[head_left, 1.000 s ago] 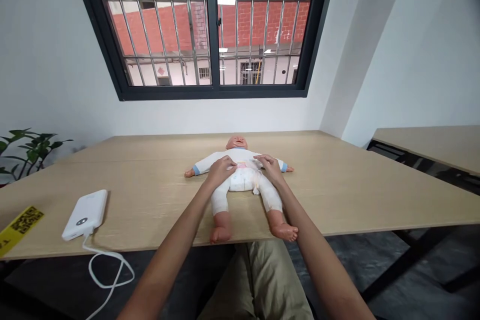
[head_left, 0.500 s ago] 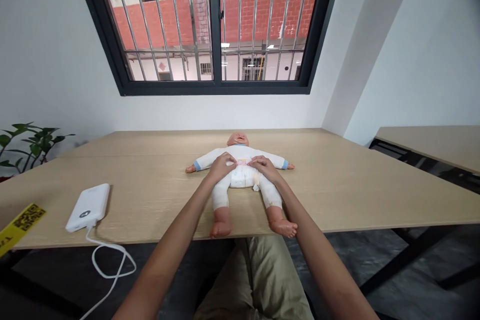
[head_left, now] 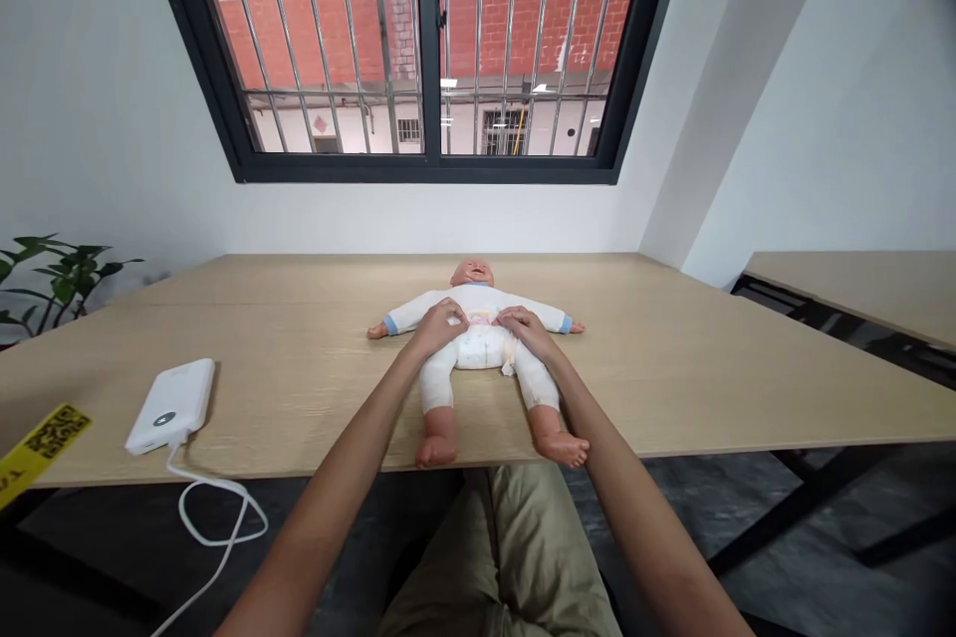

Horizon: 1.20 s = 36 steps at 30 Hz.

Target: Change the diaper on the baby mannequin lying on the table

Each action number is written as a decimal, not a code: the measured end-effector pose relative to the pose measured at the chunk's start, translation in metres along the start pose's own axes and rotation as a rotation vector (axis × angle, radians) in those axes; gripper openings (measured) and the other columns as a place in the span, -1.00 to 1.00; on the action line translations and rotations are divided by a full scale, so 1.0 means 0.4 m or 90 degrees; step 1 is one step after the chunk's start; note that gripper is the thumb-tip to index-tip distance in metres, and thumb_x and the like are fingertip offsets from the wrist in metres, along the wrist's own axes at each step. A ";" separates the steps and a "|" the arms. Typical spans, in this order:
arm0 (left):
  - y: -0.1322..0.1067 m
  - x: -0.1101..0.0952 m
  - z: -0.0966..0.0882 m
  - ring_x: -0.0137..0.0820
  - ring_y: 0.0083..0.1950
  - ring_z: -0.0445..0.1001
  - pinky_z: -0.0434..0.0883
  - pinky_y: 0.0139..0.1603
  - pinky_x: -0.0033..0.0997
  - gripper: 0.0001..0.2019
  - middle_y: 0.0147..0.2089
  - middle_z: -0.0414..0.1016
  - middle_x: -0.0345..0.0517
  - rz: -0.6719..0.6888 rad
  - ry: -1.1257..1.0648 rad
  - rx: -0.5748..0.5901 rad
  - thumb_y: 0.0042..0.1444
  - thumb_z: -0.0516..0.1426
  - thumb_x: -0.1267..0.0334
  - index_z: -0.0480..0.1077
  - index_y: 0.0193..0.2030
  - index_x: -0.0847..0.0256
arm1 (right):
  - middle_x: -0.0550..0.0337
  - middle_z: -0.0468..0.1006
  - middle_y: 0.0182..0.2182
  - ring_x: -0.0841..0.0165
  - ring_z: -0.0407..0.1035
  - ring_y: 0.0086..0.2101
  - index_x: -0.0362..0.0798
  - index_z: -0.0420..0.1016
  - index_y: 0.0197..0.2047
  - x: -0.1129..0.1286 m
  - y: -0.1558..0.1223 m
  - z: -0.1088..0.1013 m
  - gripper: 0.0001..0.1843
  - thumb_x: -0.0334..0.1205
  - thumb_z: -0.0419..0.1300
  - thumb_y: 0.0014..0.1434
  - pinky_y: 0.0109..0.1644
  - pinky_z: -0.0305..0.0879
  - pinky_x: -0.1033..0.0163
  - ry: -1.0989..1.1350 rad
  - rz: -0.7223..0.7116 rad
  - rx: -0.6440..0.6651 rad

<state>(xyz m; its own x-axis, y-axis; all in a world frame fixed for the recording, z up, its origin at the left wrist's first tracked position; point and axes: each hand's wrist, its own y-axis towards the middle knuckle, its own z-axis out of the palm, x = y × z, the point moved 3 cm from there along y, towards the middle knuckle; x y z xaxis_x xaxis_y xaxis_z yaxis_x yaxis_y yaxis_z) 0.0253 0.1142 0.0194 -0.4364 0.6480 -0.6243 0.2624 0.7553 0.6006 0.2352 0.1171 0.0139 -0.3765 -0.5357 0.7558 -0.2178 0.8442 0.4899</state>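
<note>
A baby doll in a white suit and a white diaper lies on its back on the wooden table, head toward the window, feet at the near edge. My left hand rests on the doll's waist at the left, fingers curled and pinching the diaper's upper edge. My right hand is at the waist on the right, fingers bent and pressed on the same edge. Whatever my fingertips grip is partly hidden.
A white power bank with a white cable hanging off the edge lies at the table's left. A yellow tag is at the far left. A potted plant stands left, a second table right.
Both hands have drawn a little closer together at the doll's waist. The view has tilted slightly, so the scene sits a bit higher in frame.
</note>
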 end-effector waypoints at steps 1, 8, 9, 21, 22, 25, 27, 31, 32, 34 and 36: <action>0.000 0.000 0.000 -0.33 -0.17 0.48 0.41 -0.06 -0.33 -0.92 -0.29 0.49 -0.13 -0.001 0.001 -0.003 -0.03 0.17 0.45 0.44 -0.43 0.21 | 0.02 0.61 -0.22 0.27 0.41 -0.10 -0.09 0.64 -0.35 0.000 0.000 0.000 -0.78 -0.28 0.15 0.20 0.08 0.25 0.18 0.000 -0.001 -0.001; -0.002 -0.003 -0.001 -0.30 -0.10 0.48 0.42 0.01 -0.28 -0.92 -0.21 0.52 -0.10 -0.005 0.020 -0.005 0.02 0.17 0.39 0.46 -0.33 0.19 | 0.05 0.61 -0.18 0.28 0.42 -0.11 -0.08 0.63 -0.26 0.009 -0.005 0.000 -0.81 -0.27 0.18 0.18 0.07 0.26 0.20 0.001 -0.014 -0.013; -0.002 -0.004 -0.001 -0.30 -0.09 0.49 0.41 0.02 -0.27 -0.91 -0.19 0.52 -0.09 -0.007 0.023 -0.005 0.02 0.17 0.39 0.47 -0.30 0.19 | 0.04 0.61 -0.20 0.28 0.42 -0.12 -0.08 0.63 -0.28 0.010 -0.006 -0.001 -0.81 -0.27 0.17 0.18 0.06 0.26 0.20 0.001 -0.014 -0.013; -0.002 -0.010 -0.005 -0.33 -0.16 0.49 0.41 -0.02 -0.31 -0.93 -0.28 0.49 -0.12 -0.011 -0.001 0.004 0.00 0.15 0.43 0.44 -0.42 0.21 | 0.05 0.62 -0.25 0.28 0.42 -0.14 -0.10 0.63 -0.37 0.019 -0.005 -0.005 -0.77 -0.29 0.14 0.19 0.02 0.27 0.20 0.005 0.001 -0.015; -0.002 -0.010 -0.005 -0.33 -0.17 0.48 0.42 -0.04 -0.32 -0.93 -0.29 0.48 -0.12 -0.013 -0.002 0.004 -0.01 0.15 0.43 0.44 -0.43 0.21 | 0.05 0.62 -0.24 0.28 0.42 -0.14 -0.10 0.64 -0.34 0.019 -0.005 -0.005 -0.77 -0.29 0.14 0.20 0.02 0.27 0.20 0.007 0.000 -0.015; -0.002 -0.011 -0.006 -0.33 -0.17 0.47 0.41 -0.05 -0.33 -0.91 -0.28 0.48 -0.12 -0.020 0.001 0.003 -0.01 0.13 0.44 0.42 -0.44 0.21 | 0.05 0.62 -0.21 0.28 0.42 -0.13 -0.09 0.65 -0.27 0.020 -0.007 -0.005 -0.79 -0.28 0.16 0.20 0.02 0.27 0.21 0.012 -0.009 -0.015; -0.002 -0.014 -0.007 -0.32 -0.13 0.47 0.40 0.00 -0.31 -0.90 -0.27 0.49 -0.12 -0.018 0.004 0.004 0.01 0.12 0.45 0.43 -0.42 0.20 | 0.04 0.62 -0.21 0.28 0.42 -0.12 -0.10 0.65 -0.28 0.019 -0.007 -0.005 -0.79 -0.28 0.17 0.20 0.03 0.27 0.20 0.010 -0.012 -0.012; -0.002 -0.018 -0.007 -0.32 -0.08 0.49 0.39 0.07 -0.27 -0.88 -0.20 0.51 -0.09 -0.019 0.014 -0.001 0.05 0.11 0.45 0.46 -0.33 0.20 | 0.00 0.60 -0.23 0.28 0.42 -0.11 -0.14 0.62 -0.35 0.015 -0.005 -0.004 -0.75 -0.28 0.14 0.26 0.05 0.28 0.18 -0.002 -0.004 -0.006; -0.002 -0.018 -0.007 -0.31 -0.06 0.49 0.40 0.09 -0.25 -0.87 -0.18 0.52 -0.08 -0.024 0.017 -0.004 0.05 0.11 0.44 0.46 -0.31 0.20 | 0.01 0.59 -0.22 0.29 0.42 -0.11 -0.14 0.60 -0.32 0.014 -0.005 -0.004 -0.76 -0.26 0.14 0.28 0.06 0.30 0.15 -0.006 0.000 -0.005; -0.003 -0.019 -0.008 -0.29 -0.03 0.49 0.40 0.11 -0.23 -0.88 -0.16 0.53 -0.06 -0.035 0.020 -0.004 0.06 0.13 0.42 0.48 -0.29 0.20 | 0.04 0.55 -0.15 0.29 0.42 -0.10 -0.15 0.55 -0.19 0.011 -0.006 -0.006 -0.79 -0.19 0.16 0.31 0.05 0.35 0.10 -0.013 0.007 -0.007; -0.004 -0.020 -0.009 -0.27 0.00 0.49 0.39 0.13 -0.22 -0.88 -0.12 0.54 -0.03 -0.042 0.020 -0.003 0.07 0.15 0.39 0.49 -0.26 0.20 | 0.07 0.49 -0.06 0.28 0.42 -0.09 -0.14 0.47 -0.03 0.009 -0.008 -0.008 -0.72 -0.12 0.15 0.32 0.03 0.39 0.06 -0.017 0.012 -0.015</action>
<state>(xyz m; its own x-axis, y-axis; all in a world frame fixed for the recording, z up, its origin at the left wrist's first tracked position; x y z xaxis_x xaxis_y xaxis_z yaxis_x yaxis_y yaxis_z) 0.0253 0.1075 0.0249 -0.4796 0.5937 -0.6461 0.2281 0.7954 0.5615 0.2375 0.1125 0.0165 -0.4048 -0.5189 0.7529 -0.1891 0.8531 0.4863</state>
